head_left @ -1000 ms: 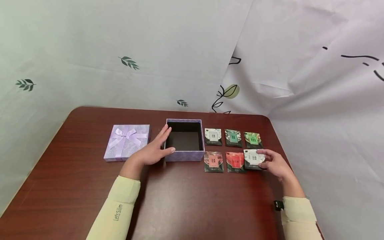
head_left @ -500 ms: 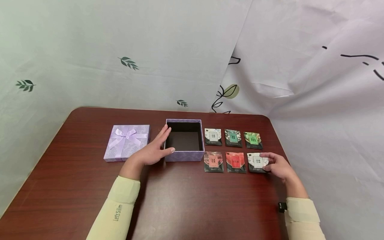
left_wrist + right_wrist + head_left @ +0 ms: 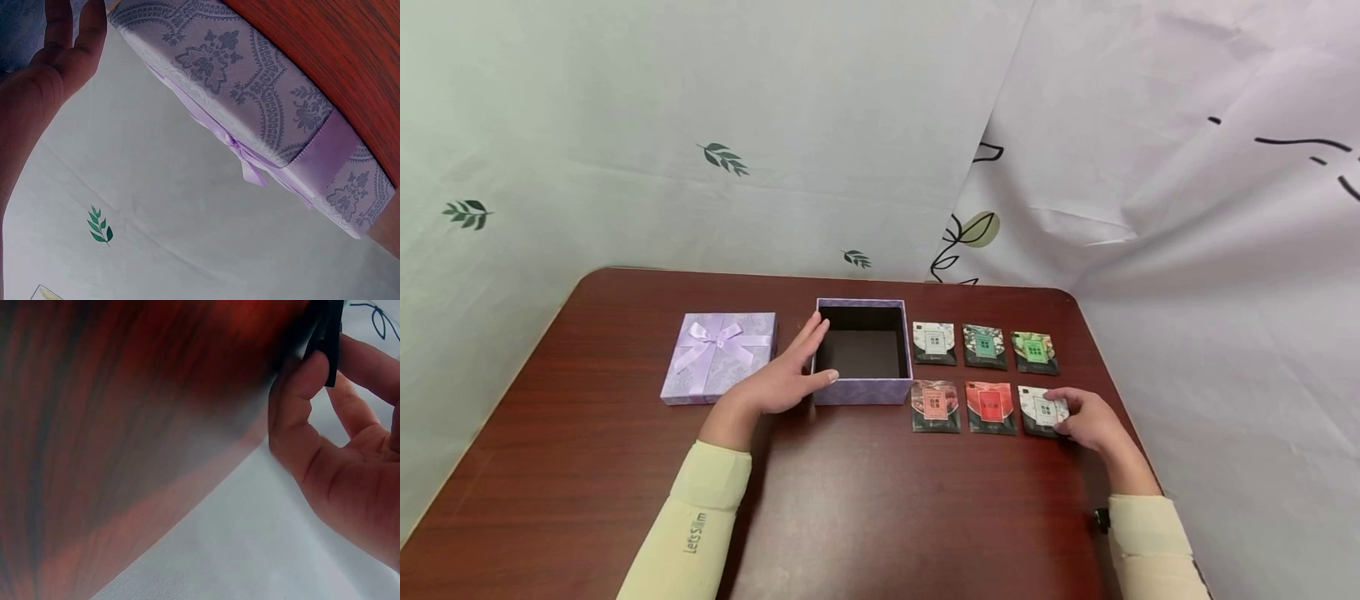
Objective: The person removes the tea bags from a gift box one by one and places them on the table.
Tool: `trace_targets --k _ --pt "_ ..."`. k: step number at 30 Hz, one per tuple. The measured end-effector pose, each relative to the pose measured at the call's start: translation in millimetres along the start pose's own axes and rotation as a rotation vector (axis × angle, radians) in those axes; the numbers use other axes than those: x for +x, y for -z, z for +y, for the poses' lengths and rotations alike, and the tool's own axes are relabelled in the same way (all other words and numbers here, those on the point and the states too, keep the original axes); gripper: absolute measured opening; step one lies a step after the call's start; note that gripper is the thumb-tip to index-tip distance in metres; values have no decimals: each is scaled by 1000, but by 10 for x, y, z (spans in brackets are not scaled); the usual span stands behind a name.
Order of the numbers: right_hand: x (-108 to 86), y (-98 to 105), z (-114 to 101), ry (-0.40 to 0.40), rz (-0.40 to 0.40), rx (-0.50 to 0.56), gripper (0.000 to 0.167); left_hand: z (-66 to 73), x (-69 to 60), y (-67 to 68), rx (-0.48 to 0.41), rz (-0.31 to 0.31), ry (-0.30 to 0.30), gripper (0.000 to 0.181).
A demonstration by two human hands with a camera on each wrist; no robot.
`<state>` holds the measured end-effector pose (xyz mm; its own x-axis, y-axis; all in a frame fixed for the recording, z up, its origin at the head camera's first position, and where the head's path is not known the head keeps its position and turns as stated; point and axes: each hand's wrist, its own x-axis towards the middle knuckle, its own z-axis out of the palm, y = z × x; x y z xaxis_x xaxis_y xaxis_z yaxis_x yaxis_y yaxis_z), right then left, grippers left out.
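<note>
In the head view my left hand (image 3: 790, 372) rests against the left wall of an open purple box (image 3: 865, 390) with a dark inside. Its fingers are straight, and the thumb lies by the near wall. My right hand (image 3: 1093, 417) pinches the right edge of a white-and-black sachet (image 3: 1040, 410) between thumb and fingers. In the right wrist view the sachet (image 3: 331, 347) shows only as a dark edge. Left of it lie a red sachet (image 3: 992, 407) and a pinkish-red sachet (image 3: 936, 406).
Behind these are a white sachet (image 3: 933, 342), a teal sachet (image 3: 984, 346) and a green sachet (image 3: 1034, 351) in a row. A purple lid (image 3: 718, 358) with a ribbon bow lies left of the box. All are on a dark red-brown table (image 3: 880, 508).
My right hand has shifted the white-and-black sachet rightward and slightly toward me, from against the red sachet to just beside it with a small gap. My left hand has stayed still.
</note>
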<state>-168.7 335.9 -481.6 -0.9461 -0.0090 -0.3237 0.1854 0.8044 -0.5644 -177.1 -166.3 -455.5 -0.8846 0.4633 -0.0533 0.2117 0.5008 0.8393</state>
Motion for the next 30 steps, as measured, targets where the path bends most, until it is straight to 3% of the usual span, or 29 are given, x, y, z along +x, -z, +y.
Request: trace_targets --k 13,23,30 --pt "24 -75 -76 -4 56 -100 47 -14 -7 7 18 27 5 87" --pt "3 -84 -92 13 68 -182 50 21 -6 -85 117 105 30 83" --pt "-128 -114 -336 17 133 -192 57 65 -34 -133 161 165 47 85"
